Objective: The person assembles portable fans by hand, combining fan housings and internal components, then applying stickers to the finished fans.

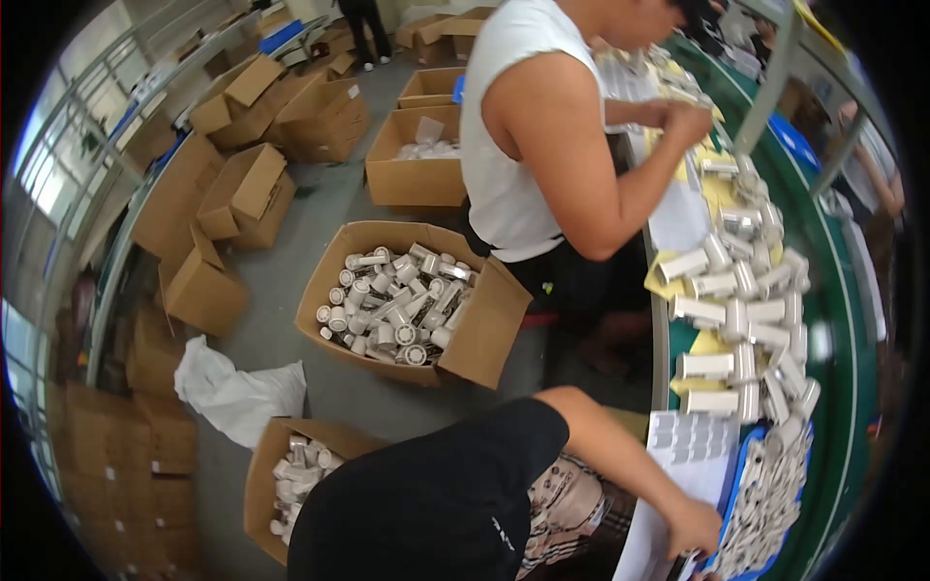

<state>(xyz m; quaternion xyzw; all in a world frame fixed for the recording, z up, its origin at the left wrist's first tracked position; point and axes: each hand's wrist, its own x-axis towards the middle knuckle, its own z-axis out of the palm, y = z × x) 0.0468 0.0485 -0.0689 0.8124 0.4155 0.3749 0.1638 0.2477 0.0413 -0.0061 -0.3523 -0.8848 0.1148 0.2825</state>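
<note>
My left arm, in a black sleeve, reaches right across the lower part of the view to the workbench. My left hand (pixel 693 529) is closed at the near edge of a blue tray (pixel 744 463), fingers bent downward. A small dark piece with a pale end (pixel 684 565) shows at the fingertips, too cut off to name. Many small greyish-white plastic parts (pixel 770 494) fill the tray. Beside the hand lies a white sheet with rows of grey stickers (pixel 693 438). My right hand is out of view.
White plastic pieces (pixel 712 366) lie in rows along the bench beside a green conveyor (pixel 835 387). A co-worker in a white sleeveless top (pixel 528 126) works farther up. Open cartons of white parts (pixel 334 257) (pixel 266 465) and a white bag (pixel 232 392) stand on the floor.
</note>
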